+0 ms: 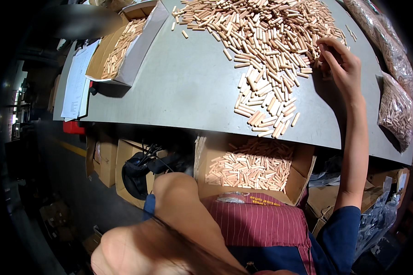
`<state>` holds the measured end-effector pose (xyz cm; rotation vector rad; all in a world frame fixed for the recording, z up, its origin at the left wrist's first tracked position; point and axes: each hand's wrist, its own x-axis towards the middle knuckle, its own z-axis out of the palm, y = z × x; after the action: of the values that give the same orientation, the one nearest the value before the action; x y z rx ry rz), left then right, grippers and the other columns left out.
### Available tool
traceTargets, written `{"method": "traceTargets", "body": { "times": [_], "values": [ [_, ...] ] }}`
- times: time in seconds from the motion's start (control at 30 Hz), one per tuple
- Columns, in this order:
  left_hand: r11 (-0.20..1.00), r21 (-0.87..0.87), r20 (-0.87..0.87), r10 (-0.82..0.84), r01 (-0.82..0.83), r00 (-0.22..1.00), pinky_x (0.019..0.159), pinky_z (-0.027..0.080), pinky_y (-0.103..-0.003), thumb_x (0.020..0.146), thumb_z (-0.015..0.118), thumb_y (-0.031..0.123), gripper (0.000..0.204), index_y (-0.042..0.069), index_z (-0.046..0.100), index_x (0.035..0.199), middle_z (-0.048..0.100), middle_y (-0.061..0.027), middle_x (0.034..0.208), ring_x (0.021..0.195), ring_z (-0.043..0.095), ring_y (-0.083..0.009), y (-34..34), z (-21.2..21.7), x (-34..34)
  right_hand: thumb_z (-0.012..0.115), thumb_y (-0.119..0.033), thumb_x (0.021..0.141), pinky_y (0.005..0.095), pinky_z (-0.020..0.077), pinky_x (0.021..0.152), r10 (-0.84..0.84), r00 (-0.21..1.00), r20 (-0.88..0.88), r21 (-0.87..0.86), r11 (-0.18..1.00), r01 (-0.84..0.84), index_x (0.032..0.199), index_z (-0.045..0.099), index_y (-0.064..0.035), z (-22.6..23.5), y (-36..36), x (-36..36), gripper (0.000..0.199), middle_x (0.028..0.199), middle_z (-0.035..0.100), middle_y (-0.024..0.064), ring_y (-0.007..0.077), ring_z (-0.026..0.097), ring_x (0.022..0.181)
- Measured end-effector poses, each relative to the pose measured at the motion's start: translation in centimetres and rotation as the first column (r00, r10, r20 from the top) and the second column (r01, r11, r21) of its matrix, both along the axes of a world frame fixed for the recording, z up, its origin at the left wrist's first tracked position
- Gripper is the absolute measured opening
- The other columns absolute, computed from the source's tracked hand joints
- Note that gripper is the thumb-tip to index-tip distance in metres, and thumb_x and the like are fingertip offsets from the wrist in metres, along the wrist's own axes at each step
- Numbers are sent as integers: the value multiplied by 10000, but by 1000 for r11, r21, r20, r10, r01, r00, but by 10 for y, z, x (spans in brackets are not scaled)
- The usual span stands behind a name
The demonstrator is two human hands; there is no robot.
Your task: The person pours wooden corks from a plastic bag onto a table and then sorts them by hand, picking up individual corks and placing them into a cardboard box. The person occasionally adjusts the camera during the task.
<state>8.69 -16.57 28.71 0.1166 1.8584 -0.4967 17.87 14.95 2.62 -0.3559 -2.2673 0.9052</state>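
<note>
Dowels [270, 41], pale wood, short: heaped on the grey tabletop [170, 98] at the top centre of the frame, with a narrower spread trailed down toward the near edge. Right hand [346, 66]: held at the right margin of the heap, upper right of the frame; fingers [328, 42] loosely curled, partly parted; whether a dowel is gripped cannot be told. Left arm [181, 199]: bent, seen close up at lower centre-left; left hand not clearly made out, its grip cannot be told. White carton [149, 48], upper left: part filled with dowels, tilted in view; papers [77, 87] laid beside it. Brown box [209, 153], below the tabletop's edge, lower centre: more dowels contained. Clear bags [397, 107], right edge: packed with similar pieces. Striped apron [261, 224], maroon: worn, bottom centre.
</note>
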Motion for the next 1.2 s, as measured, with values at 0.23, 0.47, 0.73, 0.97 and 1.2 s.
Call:
{"method": "traceTargets", "body": {
  "times": [0.23, 0.47, 0.73, 0.97, 1.2],
  "values": [
    [729, 454, -377, -363, 512, 852, 748, 573, -338, 789, 743, 70, 152, 50, 716, 938, 766, -102, 965, 820, 716, -235, -63, -18, 11, 658, -14, 970, 249, 564, 769, -22, 1000, 5, -2, 1000, 22, 1167, 721, 11, 2, 1, 4, 209, 981, 771, 56, 108, 717, 836],
    [461, 781, -476, 1, 422, 880, 661, 559, -333, 816, 713, -4, 217, 12, 714, 1031, 718, -71, 775, 665, 689, -215, -69, -50, 11, 663, -15, 972, 252, 568, 774, -28, 1000, -5, -4, 1000, 28, 1170, 722, 14, -6, 7, 10, 209, 991, 769, 56, 107, 720, 840],
    [-66, 640, -748, -281, 766, 601, 668, 558, -285, 906, 696, 43, 285, -23, 647, 1179, 722, -68, 934, 756, 697, -175, -84, -48, 9, 682, -29, 963, 245, 568, 730, -14, 999, -40, 7, 1000, 14, 1165, 728, 2, -2, 2, 2, 210, 940, 770, 52, 85, 706, 812],
    [-349, 842, -507, -254, 411, 824, 639, 570, -305, 919, 694, 61, 142, -5, 635, 1030, 706, -75, 853, 707, 683, -179, -77, -96, -7, 692, -53, 939, 236, 510, 580, -11, 1000, -23, 55, 998, 13, 1098, 749, -25, 6, -6, -2, 172, 772, 735, 36, 56, 658, 629],
    [-564, 735, 21, -535, -376, 844, 611, 581, -325, 931, 692, 80, 108, 14, 623, 882, 691, -82, 771, 657, 669, -182, -57, -142, -25, 716, -80, 921, 246, 515, 568, -23, 999, -43, 56, 998, 25, 1083, 756, -37, 6, -6, -3, 173, 752, 743, 59, 80, 682, 601]
  ]
}}
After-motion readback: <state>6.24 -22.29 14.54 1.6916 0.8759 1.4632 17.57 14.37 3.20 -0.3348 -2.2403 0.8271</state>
